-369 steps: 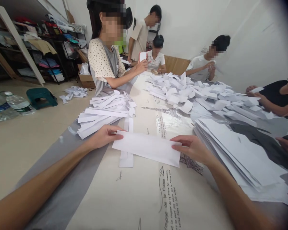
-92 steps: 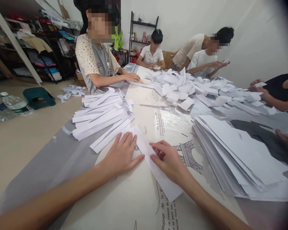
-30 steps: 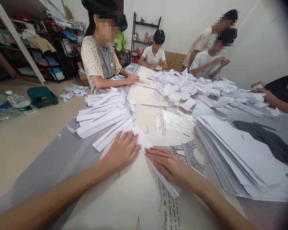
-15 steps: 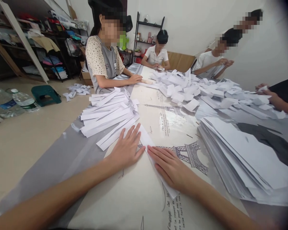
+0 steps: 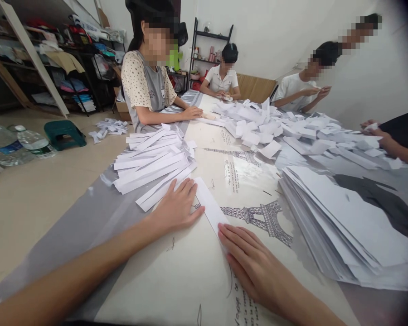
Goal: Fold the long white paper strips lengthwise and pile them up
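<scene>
A folded white paper strip (image 5: 209,201) lies slantwise on the printed table cover (image 5: 156,276) in front of me. My left hand (image 5: 177,206) rests beside the strip's far end, fingers stretched and thumb close to its edge. Flat over the near part of the strip lies my right hand (image 5: 253,260), its straight fingers pressing on the paper and hiding its lower end. Just beyond my left hand is a pile of long folded paper strips (image 5: 154,158).
A thick stack of white sheets (image 5: 347,222) lies to the right. Farther back spreads a heap of folded paper pieces (image 5: 255,120). Several people sit around the table, one person (image 5: 149,86) at the left side. A green stool (image 5: 64,135) and water bottles (image 5: 36,141) stand on the floor.
My right hand has slid down along the paper strip toward me, uncovering more of its middle. My left hand has shifted slightly left, its fingers drawn a little closer together.
</scene>
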A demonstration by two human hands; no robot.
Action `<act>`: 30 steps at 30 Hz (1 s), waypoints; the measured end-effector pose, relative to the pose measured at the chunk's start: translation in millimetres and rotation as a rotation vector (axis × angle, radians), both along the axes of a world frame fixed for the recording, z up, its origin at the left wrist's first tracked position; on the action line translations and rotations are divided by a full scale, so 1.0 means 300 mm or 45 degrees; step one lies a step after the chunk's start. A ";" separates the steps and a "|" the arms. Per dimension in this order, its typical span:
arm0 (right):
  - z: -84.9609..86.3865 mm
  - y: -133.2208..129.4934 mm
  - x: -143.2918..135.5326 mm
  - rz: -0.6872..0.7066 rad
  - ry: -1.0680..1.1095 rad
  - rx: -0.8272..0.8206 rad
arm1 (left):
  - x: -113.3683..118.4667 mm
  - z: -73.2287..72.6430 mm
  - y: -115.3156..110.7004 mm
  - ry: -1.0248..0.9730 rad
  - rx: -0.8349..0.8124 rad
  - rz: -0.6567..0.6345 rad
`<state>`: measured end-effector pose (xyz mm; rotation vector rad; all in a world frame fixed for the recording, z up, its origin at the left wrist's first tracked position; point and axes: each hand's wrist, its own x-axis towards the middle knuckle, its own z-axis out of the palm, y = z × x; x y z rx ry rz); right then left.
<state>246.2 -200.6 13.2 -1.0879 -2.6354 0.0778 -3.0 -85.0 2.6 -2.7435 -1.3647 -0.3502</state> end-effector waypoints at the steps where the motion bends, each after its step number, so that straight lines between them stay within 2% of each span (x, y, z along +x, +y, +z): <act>1: 0.004 -0.003 0.003 -0.012 0.032 -0.031 | -0.005 0.007 0.006 0.002 -0.007 -0.016; 5: 0.031 0.042 -0.002 -0.104 0.180 -0.237 | -0.024 0.025 0.025 0.004 -0.032 -0.059; 6: 0.041 0.067 -0.009 -0.172 0.214 -0.305 | -0.026 0.026 0.028 0.005 -0.035 -0.067; 10: 0.092 0.170 -0.052 -0.628 0.192 -0.539 | -0.021 0.023 0.023 0.012 0.002 -0.062; 13: 0.127 0.211 -0.074 -0.741 0.117 -0.734 | -0.016 0.021 0.011 0.014 0.045 -0.035; 17: 0.135 0.209 -0.071 -0.751 0.113 -0.799 | -0.032 0.025 0.008 -0.041 0.083 -0.038; 21: 0.121 0.197 -0.039 -0.634 0.182 -0.870 | -0.059 0.023 0.027 -0.085 0.086 -0.078; 26: 0.128 0.192 0.013 -0.566 0.193 -0.791 | -0.068 0.018 0.037 -0.256 0.175 -0.137; 30: 0.126 0.194 0.040 -0.520 0.243 -0.807 | -0.075 0.041 0.019 -0.221 0.130 -0.344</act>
